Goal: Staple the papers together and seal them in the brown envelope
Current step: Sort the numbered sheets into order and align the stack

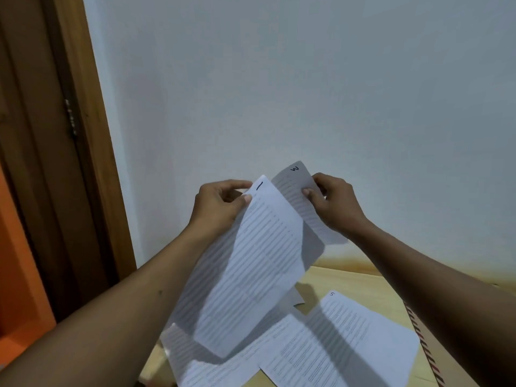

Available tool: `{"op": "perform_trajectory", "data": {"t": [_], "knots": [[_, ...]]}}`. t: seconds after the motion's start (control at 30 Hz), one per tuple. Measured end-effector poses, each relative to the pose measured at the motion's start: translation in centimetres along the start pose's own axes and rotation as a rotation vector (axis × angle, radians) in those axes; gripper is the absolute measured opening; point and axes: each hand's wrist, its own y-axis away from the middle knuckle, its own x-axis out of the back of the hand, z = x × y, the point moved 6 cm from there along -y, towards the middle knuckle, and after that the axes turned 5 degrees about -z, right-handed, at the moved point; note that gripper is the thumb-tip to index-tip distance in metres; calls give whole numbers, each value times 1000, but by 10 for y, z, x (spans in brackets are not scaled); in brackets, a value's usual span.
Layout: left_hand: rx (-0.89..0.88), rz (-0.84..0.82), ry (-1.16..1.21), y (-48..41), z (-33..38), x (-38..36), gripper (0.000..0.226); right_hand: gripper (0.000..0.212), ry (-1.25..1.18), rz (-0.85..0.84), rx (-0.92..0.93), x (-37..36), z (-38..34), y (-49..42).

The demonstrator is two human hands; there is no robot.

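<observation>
Papers: two printed sheets are held up in the air above the desk; more sheets lie flat on the desk below them.
Desk: pale wood desk [360, 280], its far edge against the wall, seen only at the lower right of the view.
Room: plain white wall [307, 79] behind; a brown wooden door frame [83, 135] with a metal hinge at the left; an orange surface [19, 275] at the far left edge.
Left hand: left hand [220, 205] is closed in a pinch, thumb and fingers gripping the top left corner of the sheet marked 1 [262, 255], which hangs down and curls toward the desk.
Right hand: right hand [332, 202] is closed in a pinch on the upper right edge of the sheet marked 3 [296, 185], which sits just behind and partly hidden by the front sheet.
Sheets on desk: sheet marked 5 [349, 339] lies flat at the right; another printed sheet [223, 370] lies beside it at the left, overlapping it, partly in shadow.
Envelope: brown envelope [446, 356] with a red and dark striped border lies on the desk at the right, mostly covered by the right forearm.
Writing: handwritten "1", "3" (seen sideways) and "5" at the sheet corners; the printed lines are too blurred to read.
</observation>
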Motion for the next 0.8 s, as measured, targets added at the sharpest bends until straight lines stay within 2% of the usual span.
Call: {"op": "perform_trajectory", "data": {"t": [0.17,0.33,0.47,0.67,0.8], "knots": [[-55,21,-35,-4,18,-14,23,17,-340,-173,-31,7,-4,11],[-75,-1,-45,-4,20,-33,24,53,-414,-275,-77,10,-5,24],[-69,-35,-47,-4,18,-45,22,28,-439,-286,-142,13,0,31],[-8,-28,-8,-5,4,-53,16,17,-442,-269,-186,3,11,39],[39,-37,-1,-2,-6,-57,16,33,-364,-224,-188,-5,17,43]]}}
